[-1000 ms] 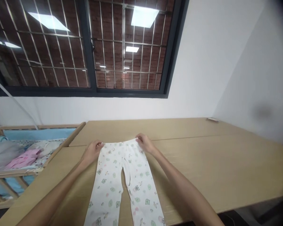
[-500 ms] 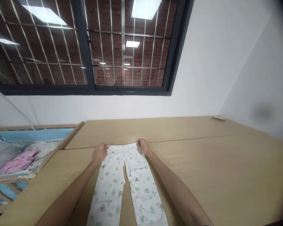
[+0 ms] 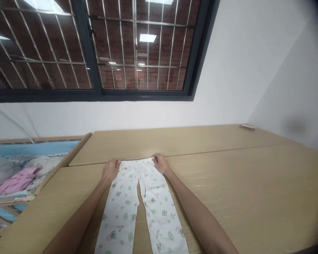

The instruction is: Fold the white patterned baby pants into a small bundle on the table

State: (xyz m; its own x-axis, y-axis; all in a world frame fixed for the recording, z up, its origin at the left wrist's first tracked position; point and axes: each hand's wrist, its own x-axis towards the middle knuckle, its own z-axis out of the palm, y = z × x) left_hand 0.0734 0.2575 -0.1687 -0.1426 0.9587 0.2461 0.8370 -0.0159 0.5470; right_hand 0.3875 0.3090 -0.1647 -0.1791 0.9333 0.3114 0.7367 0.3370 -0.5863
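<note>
White pants [image 3: 127, 197] printed with small green leaves and animal figures lie spread on a tan surface [image 3: 233, 187], legs toward me and slightly apart. My left hand [image 3: 111, 170] pinches the left corner of the waistband. At the waistband's right corner, my right hand [image 3: 160, 163] is closed on the cloth too. The waistband is stretched fairly straight between both hands, close to the seam in the surface. The lower ends of the legs run out of view at the bottom.
To the left stands a wooden crib [image 3: 78, 148] with blue lining, holding a pink cloth [image 3: 18, 180] and other bedding. A small flat object [image 3: 247, 126] lies at the back right corner. Behind are a white wall [image 3: 219, 88] and a dark-framed, barred window [image 3: 143, 95].
The camera view has tilted down slightly, so the window sits higher in the picture. Both hands keep their hold on the waistband, and the pants lie almost the same.
</note>
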